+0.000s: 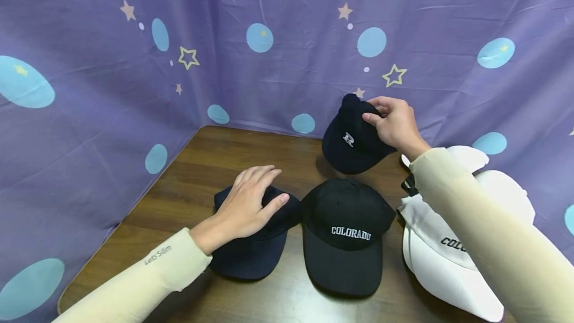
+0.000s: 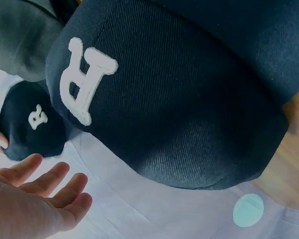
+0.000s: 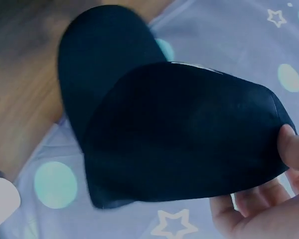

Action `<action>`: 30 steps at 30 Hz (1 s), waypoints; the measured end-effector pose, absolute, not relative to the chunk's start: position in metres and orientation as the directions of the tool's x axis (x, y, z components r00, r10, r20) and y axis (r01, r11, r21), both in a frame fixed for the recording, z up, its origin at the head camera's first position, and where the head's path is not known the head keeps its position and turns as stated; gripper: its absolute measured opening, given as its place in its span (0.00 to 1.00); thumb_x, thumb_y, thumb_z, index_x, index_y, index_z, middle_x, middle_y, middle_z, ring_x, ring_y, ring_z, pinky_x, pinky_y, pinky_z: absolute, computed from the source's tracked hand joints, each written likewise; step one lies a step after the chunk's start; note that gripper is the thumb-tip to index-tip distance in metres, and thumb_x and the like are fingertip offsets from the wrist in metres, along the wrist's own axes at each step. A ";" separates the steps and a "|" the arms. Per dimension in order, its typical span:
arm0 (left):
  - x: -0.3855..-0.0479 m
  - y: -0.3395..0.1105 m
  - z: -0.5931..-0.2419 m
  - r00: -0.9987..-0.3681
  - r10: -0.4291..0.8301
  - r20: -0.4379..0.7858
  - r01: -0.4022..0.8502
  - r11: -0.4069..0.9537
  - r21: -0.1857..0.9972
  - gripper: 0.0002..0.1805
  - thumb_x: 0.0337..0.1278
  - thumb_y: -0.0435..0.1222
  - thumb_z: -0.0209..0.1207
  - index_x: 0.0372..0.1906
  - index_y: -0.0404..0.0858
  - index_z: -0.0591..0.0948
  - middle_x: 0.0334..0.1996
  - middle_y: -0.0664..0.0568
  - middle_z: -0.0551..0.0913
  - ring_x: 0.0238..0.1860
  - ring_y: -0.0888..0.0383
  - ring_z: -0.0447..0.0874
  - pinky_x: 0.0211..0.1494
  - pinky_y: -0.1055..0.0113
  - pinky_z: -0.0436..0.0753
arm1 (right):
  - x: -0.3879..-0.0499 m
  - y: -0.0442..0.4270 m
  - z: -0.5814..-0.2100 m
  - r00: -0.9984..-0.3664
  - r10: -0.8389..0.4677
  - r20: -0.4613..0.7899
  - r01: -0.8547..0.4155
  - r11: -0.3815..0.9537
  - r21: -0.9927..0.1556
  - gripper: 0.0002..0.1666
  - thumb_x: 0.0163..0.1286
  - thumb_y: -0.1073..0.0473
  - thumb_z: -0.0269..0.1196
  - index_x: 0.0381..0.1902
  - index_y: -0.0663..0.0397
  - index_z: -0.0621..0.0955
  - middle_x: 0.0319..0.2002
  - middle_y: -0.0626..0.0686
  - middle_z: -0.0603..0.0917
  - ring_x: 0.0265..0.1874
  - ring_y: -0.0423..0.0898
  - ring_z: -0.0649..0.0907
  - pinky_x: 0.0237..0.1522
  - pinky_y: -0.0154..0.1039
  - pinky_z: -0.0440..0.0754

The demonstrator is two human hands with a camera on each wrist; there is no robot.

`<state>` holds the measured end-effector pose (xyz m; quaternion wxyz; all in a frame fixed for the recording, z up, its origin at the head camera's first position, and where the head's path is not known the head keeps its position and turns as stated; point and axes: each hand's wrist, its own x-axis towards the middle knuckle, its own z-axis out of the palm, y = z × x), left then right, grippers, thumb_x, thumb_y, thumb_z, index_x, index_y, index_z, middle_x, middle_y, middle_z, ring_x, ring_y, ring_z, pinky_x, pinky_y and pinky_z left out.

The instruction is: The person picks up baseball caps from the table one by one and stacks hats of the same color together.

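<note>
R hand: right hand had a dark navy cloth cap with a small white R pinched by the crown, thumb on one side & fingers on the other (R wrist cam showed it pretty well).
Held cap spot: up off the desk w/ a shadow under the brim, close to the far edge, approx. mid-width, brim tipped down toward the near side.
L hand: left hand was relaxed, fingers loosely straight, nothing in its grip. It hung over a ribbed navy cloth cap with a big white R; per L wrist cam, the fingertips were clear of it.
Ribbed cap spot: on the desk, over toward the left edge, brim facing the near side.
COLORADO cap: black cloth cap with white COLORADO lettering sat on the desk just right of the ribbed one, sides meeting in the head view, brim also toward the near side.
White bunch: white and cream cloth caps were grouped on the right side of the desk, partly hidden by the right cream sleeve, so exact count = can't tell.
Desk: brown wood-grain desk, rounded far left corner visible.
Backdrop: purple cloth curtain w/ blue ovals, stars etc., right behind the far edge.
</note>
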<state>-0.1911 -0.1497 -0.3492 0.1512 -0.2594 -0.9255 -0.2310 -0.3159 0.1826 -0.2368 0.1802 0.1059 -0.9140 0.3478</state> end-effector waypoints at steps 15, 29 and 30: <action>-0.189 -0.163 -0.341 -0.827 0.383 0.412 0.531 0.773 0.348 0.37 0.73 0.58 0.53 0.72 0.36 0.72 0.72 0.42 0.71 0.74 0.41 0.63 0.77 0.41 0.55 | -0.293 0.164 -0.207 -0.926 -0.033 0.377 -0.324 0.584 -0.744 0.19 0.73 0.56 0.67 0.59 0.53 0.79 0.51 0.62 0.85 0.41 0.45 0.84 0.38 0.30 0.81; -0.189 -0.180 -0.338 -0.813 0.370 0.450 0.544 0.758 0.360 0.34 0.72 0.55 0.56 0.72 0.37 0.73 0.71 0.42 0.72 0.73 0.40 0.64 0.76 0.40 0.56 | -0.282 0.146 -0.201 -0.955 -0.092 0.281 -0.294 0.202 -0.934 0.11 0.72 0.60 0.67 0.51 0.49 0.80 0.37 0.46 0.89 0.27 0.41 0.88 0.30 0.35 0.86; -0.189 -0.181 -0.338 -0.810 0.370 0.456 0.547 0.757 0.358 0.34 0.72 0.55 0.56 0.72 0.36 0.73 0.71 0.42 0.72 0.73 0.40 0.64 0.76 0.40 0.56 | -0.281 0.144 -0.202 -0.957 -0.105 0.270 -0.286 0.187 -0.940 0.12 0.73 0.61 0.66 0.51 0.49 0.80 0.36 0.46 0.89 0.26 0.42 0.88 0.30 0.36 0.86</action>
